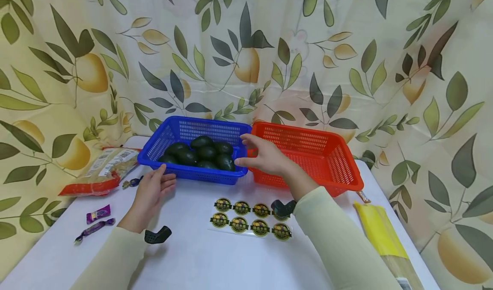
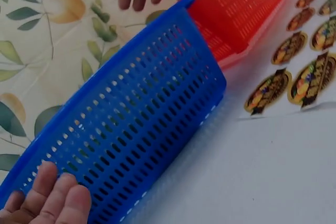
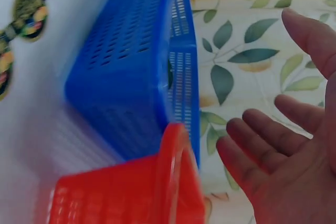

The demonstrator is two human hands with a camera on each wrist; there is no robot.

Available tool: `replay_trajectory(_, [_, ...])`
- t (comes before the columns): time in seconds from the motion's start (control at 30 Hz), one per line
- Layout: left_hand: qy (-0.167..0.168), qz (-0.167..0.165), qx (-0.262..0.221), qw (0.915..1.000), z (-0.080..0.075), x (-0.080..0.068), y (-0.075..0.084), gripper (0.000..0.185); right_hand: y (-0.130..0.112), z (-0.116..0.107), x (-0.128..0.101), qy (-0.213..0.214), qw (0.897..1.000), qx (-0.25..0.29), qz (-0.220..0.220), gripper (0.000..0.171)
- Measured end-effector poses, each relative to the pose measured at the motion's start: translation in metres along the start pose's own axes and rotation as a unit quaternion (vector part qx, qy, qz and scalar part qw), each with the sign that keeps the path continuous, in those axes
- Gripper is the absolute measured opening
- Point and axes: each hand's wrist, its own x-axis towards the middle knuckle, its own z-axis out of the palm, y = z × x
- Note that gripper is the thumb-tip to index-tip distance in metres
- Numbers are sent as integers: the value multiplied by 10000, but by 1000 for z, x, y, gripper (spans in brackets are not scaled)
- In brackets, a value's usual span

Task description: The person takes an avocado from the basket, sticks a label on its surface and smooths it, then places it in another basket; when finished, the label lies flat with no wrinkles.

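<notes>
Several dark green avocados [image 1: 206,152] lie heaped in a blue perforated basket [image 1: 192,173]. At its front left corner is my left hand [image 1: 150,198], fingers extended along the outer wall; the left wrist view shows these fingertips [image 2: 50,198] beside the slotted side. My right hand [image 1: 265,155] hovers near the basket's right end with thumb and fingers spread apart, holding nothing. Directly right of the blue basket stands a red perforated basket [image 1: 312,164]. In the right wrist view the right hand [image 3: 294,156] is palm-up to the camera, apart from both rims.
A sheet of round black-and-gold stickers [image 1: 248,219] lies in front of the baskets. At the left are a red-and-clear food bag [image 1: 102,172] and purple wrapped candies [image 1: 98,213]. A yellow-topped package [image 1: 381,230] lies along the right edge. A leaf-patterned curtain [image 1: 246,46] hangs behind.
</notes>
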Motion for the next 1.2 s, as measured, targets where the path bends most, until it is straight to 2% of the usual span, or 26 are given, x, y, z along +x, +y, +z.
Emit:
replay_trajectory(0.07, [-206,-235,-694,9971,0,3,4,65,-3,0,18,-151,9993,326,70,83])
replay_trajectory(0.13, [-246,-378,-1148,9924,0,5,5,45,-4,2,35,-288,9982,515,132,81])
replay_trajectory(0.2, [-268,-418,-1416,9887,0,7,6,29,-7,6,50,-394,9972,604,174,79])
replay_trajectory(0.27, [-262,-437,-1547,9866,2,7,6,20,-7,10,64,-478,9969,590,227,76])
replay_trajectory(0.43, [-175,-466,-1564,9864,4,9,8,16,-4,15,97,-653,9967,308,368,69])
replay_trajectory(0.57, [-133,-424,-1422,9888,7,9,10,17,-1,15,127,-631,9975,77,301,69])
replay_trajectory(0.73, [-44,-449,-1219,9915,7,9,14,17,6,21,157,-645,9975,85,277,69])
replay_trajectory(0.87, [-49,-471,-1146,9923,5,8,11,17,15,34,169,-990,9936,-147,520,70])
replay_trajectory(1.03, [-46,-331,-1027,9942,4,8,7,16,21,52,174,-1532,9817,-598,962,65])
replay_trajectory(1.2, [-45,-232,-1023,9945,6,15,8,16,28,54,176,-1767,9742,-802,1156,62])
